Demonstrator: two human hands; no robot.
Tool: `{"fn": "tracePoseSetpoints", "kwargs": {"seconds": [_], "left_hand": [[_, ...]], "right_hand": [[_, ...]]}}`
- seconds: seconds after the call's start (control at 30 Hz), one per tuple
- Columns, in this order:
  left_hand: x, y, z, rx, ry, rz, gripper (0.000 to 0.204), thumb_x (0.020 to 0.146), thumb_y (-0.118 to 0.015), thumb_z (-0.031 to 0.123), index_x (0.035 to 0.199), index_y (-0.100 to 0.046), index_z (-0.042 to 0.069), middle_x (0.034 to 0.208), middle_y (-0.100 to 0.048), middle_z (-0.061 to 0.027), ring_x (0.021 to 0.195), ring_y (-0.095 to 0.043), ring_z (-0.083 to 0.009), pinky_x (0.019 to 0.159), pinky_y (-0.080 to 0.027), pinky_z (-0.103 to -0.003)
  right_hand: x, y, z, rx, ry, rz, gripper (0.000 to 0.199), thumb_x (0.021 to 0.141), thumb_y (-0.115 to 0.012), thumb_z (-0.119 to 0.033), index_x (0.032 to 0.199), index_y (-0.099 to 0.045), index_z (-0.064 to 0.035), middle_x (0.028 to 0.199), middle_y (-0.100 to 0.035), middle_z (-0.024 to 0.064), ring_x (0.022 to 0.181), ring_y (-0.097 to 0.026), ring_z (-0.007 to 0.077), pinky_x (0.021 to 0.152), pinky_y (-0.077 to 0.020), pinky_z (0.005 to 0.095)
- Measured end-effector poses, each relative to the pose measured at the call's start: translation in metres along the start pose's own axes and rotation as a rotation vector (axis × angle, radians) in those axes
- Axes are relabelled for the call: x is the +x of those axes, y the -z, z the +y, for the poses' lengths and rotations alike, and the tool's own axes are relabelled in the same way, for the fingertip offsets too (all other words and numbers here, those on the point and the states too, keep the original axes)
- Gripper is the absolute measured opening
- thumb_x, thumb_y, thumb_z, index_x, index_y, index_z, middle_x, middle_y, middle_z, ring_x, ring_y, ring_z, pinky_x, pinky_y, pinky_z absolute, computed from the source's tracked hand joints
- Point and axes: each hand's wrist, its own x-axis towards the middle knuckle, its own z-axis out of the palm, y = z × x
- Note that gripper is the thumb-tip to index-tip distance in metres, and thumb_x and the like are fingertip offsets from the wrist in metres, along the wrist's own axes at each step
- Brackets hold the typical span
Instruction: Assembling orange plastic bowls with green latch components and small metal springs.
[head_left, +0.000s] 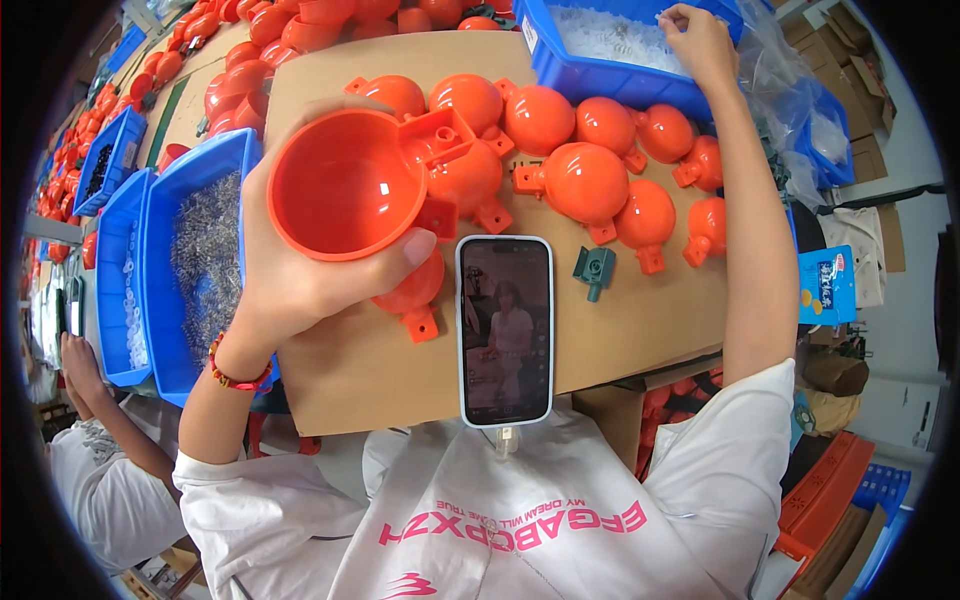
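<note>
One orange plastic bowl (345, 185) is being held up by the left hand (290, 270), fingers wrapped around its rim and the thumb pressed on the near edge, above the cardboard worktop (620, 330). It is judged to be light, stiff and rather smooth (the rim is probably the safest place for taking it). The right hand (700, 40) is reaching into a blue bin (600, 75) of small white parts (610, 38), fingertips pinched; whether something is being grasped cannot be told.

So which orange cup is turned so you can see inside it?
The orange cup in the left hand. Its open bowl faces up; the others on the cardboard show rounded backs.
</note>
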Motion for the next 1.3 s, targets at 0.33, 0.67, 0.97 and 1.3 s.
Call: {"fn": "tracePoseSetpoints", "kwargs": {"seconds": [0.33, 0.67, 0.97, 1.3], "left_hand": [[0.000, -0.001, 0.001, -0.031, -0.020, 0.004, 0.055, 0.055, -0.076, 0.019, 0.101, -0.053, -0.001, 0.096, -0.058, -0.0077, 0.087, -0.056, -0.0151, 0.079, -0.044, -0.028], [-0.004, 0.000, 0.004, -0.148, 0.013, -0.177, 0.057, 0.051, -0.076, 0.018, 0.100, -0.054, -0.001, 0.096, -0.057, -0.0071, 0.086, -0.055, -0.0146, 0.078, -0.044, -0.028], [-0.006, -0.002, 0.004, -0.296, -0.058, -0.397, 0.061, 0.047, -0.076, 0.020, 0.099, -0.054, -0.002, 0.098, -0.055, -0.0075, 0.085, -0.054, -0.0170, 0.076, -0.044, -0.030], [-0.006, -0.001, 0.007, -0.278, -0.103, -0.409, 0.073, 0.045, -0.075, 0.044, 0.096, -0.055, -0.003, 0.105, -0.052, -0.0114, 0.096, -0.050, -0.0213, 0.085, -0.039, -0.033]], "right_hand": [[0.020, -0.018, 0.037, -0.035, 0.037, -0.112, 0.027, 0.074, -0.064, -0.026, 0.093, -0.064, -0.0071, 0.076, -0.065, 0.0087, 0.076, -0.061, 0.0185, 0.070, -0.0469, 0.0334], [-0.046, 0.036, -0.042, 0.947, -0.048, 0.036, 0.017, 0.078, -0.061, -0.016, 0.086, -0.062, -0.0009, 0.073, -0.062, 0.0068, 0.069, -0.057, 0.0140, 0.066, -0.0453, 0.0286], [-0.143, 0.069, -0.149, 1.373, 0.236, -0.506, 0.011, 0.079, -0.059, 0.000, 0.089, -0.062, 0.0025, 0.083, -0.063, 0.0079, 0.077, -0.059, 0.0114, 0.072, -0.0494, 0.0257], [-0.146, 0.061, -0.150, 1.474, 0.253, -0.431, 0.011, 0.080, -0.058, -0.001, 0.090, -0.063, 0.0012, 0.084, -0.061, 0.0062, 0.077, -0.058, 0.0109, 0.068, -0.0496, 0.0241]]}}
